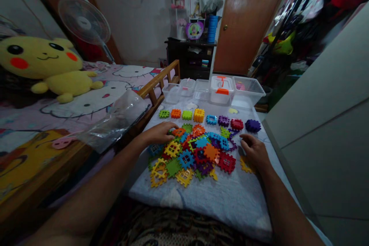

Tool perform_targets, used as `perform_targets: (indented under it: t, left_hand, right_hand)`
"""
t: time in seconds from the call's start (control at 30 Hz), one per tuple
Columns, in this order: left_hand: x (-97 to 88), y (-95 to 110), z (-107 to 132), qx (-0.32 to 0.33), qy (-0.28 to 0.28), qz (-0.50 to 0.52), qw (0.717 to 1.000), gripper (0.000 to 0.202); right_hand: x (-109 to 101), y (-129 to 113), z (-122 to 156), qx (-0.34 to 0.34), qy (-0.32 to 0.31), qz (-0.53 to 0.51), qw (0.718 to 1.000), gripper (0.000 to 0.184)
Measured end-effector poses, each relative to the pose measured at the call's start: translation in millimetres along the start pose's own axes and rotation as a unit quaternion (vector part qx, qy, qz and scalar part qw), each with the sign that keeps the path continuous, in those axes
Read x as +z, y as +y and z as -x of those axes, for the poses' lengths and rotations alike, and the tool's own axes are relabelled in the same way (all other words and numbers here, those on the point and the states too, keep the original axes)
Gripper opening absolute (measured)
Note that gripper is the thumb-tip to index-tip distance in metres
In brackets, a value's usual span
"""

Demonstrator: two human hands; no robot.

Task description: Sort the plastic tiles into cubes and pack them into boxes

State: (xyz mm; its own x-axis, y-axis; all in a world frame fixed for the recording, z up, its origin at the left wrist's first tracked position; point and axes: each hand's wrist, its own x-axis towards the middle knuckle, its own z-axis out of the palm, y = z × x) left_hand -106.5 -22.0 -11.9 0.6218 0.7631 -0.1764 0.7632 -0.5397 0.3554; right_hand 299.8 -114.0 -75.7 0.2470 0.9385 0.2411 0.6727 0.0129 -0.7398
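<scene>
A heap of interlocking plastic building pieces [211,152] in several colours covers the middle of the cloth-covered table [225,196]. At the heap's left edge is my left hand [162,132], thumb and fingers apart beside an orange window piece [179,132]; whether the fingertips touch it is unclear. My right hand [255,150] rests on the cloth right of the heap, fingers loosely bent and apart with nothing visible in them. Partly under that hand lies a yellow piece [245,164]. Behind the heap, small stacks sorted by colour form a row, including a yellow stack [198,115] and a dark purple one [253,125].
Clear plastic boxes line the table's far end, one being a lidded box [221,90] with orange clasps. On the left, a wooden bed rail [155,86] borders the bed, which holds a plastic bag [115,121] and a yellow plush toy [46,65]. A white cabinet [325,130] stands right.
</scene>
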Motion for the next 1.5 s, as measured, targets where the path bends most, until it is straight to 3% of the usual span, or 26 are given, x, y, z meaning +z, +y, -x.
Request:
perform_targets:
  t: [0.4,0.6,0.67,0.87,1.1,1.3,1.5]
  left_hand:
    - [12.6,13,-16,-0.015,0.024,-0.015,0.999,0.020]
    - [6.1,25,-19,0.001,0.155,0.031,0.987,0.019]
    - [4.0,30,-22,0.005,0.174,0.058,0.983,0.021]
    - [10.4,37,-36,0.007,0.102,0.080,0.992,0.027]
    - [22.9,39,-47,0.003,0.089,-0.070,0.994,0.031]
    - [21.3,60,-66,0.024,0.069,-0.116,0.991,0.025]
    - [28.0,80,-88,-0.024,0.042,-0.130,0.990,0.022]
  right_hand:
    - [0,2,-1,-0.002,-0.002,-0.004,1.000,0.040]
    - [0,4,-2,-0.008,-0.003,0.000,1.000,0.039]
    - [0,5,-2,-0.008,-0.004,0.001,1.000,0.039]
    - [0,5,-2,-0.011,-0.005,0.009,1.000,0.039]
    - [0,5,-2,-0.018,-0.009,0.008,1.000,0.038]
    - [1,6,-2,-0.015,-0.013,0.007,1.000,0.038]
    - [1,7,-2,-0.017,-0.011,0.009,1.000,0.037]
